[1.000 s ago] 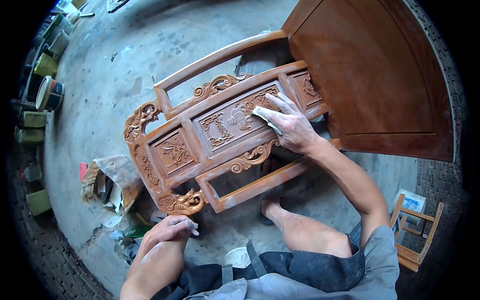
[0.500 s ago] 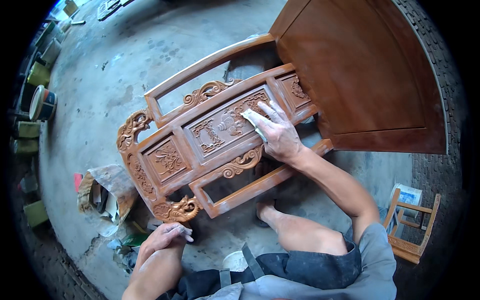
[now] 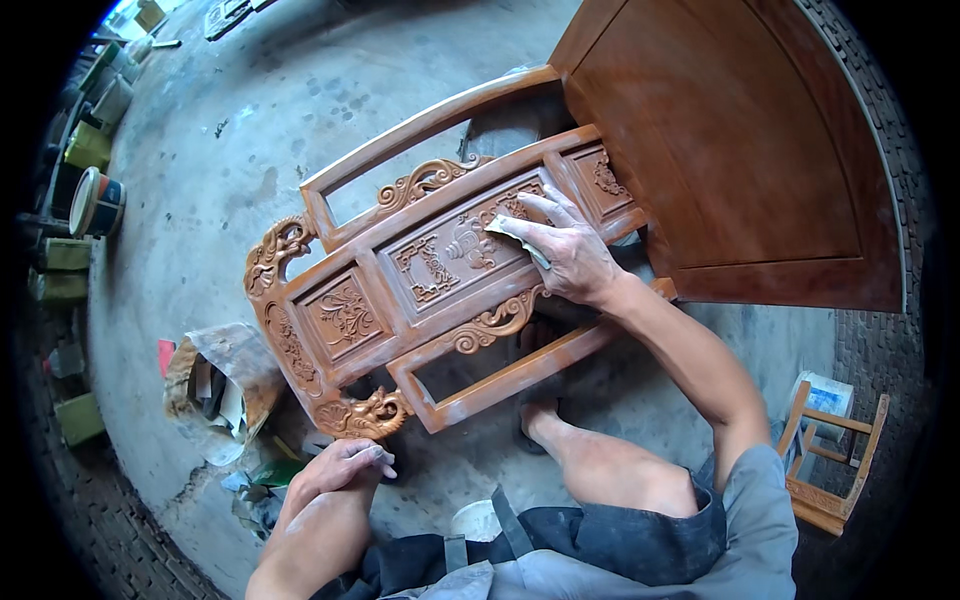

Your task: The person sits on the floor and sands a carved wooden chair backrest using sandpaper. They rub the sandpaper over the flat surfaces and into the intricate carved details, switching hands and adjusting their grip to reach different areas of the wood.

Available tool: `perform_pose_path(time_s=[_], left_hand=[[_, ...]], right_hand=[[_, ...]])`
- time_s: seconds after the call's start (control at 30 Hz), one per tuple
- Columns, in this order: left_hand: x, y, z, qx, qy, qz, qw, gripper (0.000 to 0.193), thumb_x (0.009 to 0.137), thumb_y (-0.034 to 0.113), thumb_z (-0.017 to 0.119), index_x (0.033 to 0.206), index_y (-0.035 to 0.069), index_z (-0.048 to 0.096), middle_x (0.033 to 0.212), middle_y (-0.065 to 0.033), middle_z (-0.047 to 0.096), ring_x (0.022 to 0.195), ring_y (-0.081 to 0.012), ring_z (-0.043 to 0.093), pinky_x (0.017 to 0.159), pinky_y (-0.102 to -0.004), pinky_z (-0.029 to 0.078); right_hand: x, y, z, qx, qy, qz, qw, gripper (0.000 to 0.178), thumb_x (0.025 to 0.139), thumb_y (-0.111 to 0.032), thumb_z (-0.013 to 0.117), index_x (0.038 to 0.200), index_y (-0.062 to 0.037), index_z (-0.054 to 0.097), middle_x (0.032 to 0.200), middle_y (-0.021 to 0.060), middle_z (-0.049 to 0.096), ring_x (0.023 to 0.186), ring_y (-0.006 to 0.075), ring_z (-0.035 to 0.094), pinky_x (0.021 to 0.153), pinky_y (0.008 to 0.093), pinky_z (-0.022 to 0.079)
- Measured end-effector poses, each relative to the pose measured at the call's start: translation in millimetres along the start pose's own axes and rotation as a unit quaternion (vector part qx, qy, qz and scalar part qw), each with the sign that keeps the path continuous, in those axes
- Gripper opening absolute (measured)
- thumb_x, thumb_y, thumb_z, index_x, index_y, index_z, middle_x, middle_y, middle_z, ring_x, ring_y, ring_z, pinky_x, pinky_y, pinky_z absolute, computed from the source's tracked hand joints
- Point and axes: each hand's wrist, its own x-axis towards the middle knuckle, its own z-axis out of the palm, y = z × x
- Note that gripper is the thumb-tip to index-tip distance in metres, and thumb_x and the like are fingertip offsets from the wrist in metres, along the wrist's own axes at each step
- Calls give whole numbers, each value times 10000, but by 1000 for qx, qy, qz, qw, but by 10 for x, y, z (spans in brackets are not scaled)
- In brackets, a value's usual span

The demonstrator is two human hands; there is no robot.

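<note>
A carved wooden chair back (image 3: 400, 300) with floral panels and scroll ends lies across my lap, over the concrete floor. My right hand (image 3: 565, 255) presses a folded piece of sandpaper (image 3: 515, 238) onto the middle carved panel, fingers spread over it. My left hand (image 3: 340, 465) sits just below the carved scroll at the frame's lower left corner, fingers curled with a small pale thing between the fingertips. My bare leg and foot (image 3: 545, 425) show under the frame.
A large brown wooden panel (image 3: 740, 150) lies at the upper right. A crumpled sack of sandpaper scraps (image 3: 215, 385) sits at left. Paint tins (image 3: 95, 200) line the far left edge. A small wooden chair (image 3: 835, 465) stands at right.
My right hand has slid the sandpaper down and left along the middle panel. The left hand stays near the lower scroll corner.
</note>
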Motion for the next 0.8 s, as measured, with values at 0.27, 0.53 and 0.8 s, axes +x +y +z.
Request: perform_pose_path(time_s=[0.27,0.53,0.8], left_hand=[[-28,65,5,-25,-3,-6,1000,415,1129,322,537,1234,-44,703,1127,-129,797,1112,-208,711,1054,-355,515],[33,71,18,-15,-21,-43,999,414,1129,329,542,1240,-33,709,1136,-119,797,1097,-199,717,1051,-354,517],[28,43,6,-25,-16,-26,999,422,1132,337,532,1231,-32,711,1132,-127,795,1095,-202,717,1038,-357,524]], right_hand=[[251,357,-182,4,-16,-56,998,252,931,-142,743,1179,-150,787,1209,182,748,1252,374,656,1166,513,464],[430,703,-247,23,-106,-79,991,321,971,-70,671,1279,-141,725,1350,179,664,1352,396,573,1229,510,410],[452,500,52,67,-62,-92,992,330,946,-79,713,1256,-186,745,1398,164,641,1361,400,565,1225,485,416]])
